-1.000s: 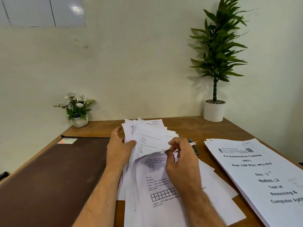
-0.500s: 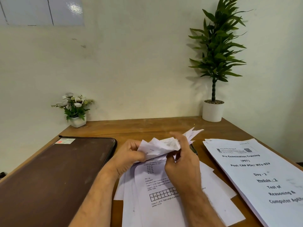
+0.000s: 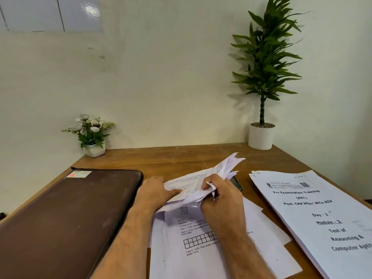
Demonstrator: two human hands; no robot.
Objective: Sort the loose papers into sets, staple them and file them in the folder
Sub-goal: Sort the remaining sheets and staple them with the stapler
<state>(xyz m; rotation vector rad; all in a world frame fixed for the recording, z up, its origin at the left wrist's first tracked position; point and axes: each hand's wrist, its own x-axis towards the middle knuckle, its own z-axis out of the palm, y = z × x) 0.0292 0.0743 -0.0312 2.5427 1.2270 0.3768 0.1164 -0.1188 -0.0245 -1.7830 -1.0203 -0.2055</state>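
Two hands, our left hand (image 3: 155,193) and right hand (image 3: 222,195), are gripping a bunch of papers (image 3: 198,183) over the loose sheets (image 3: 201,256), with the brown folder (image 3: 66,214) lying closed at nine o'clock.

Desk (image 3: 181,158); folder (image 3: 66,214); papers (image 3: 201,258); booklet (image 3: 322,214); 2 plants.

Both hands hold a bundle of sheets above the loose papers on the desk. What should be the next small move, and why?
Probably square the bundle: tap its edges on the desk. The left hand and right hand grip sheets that fan out unevenly at the far end, so stapling now would catch them crooked. The brown folder lies closed beside them, so filing comes later.
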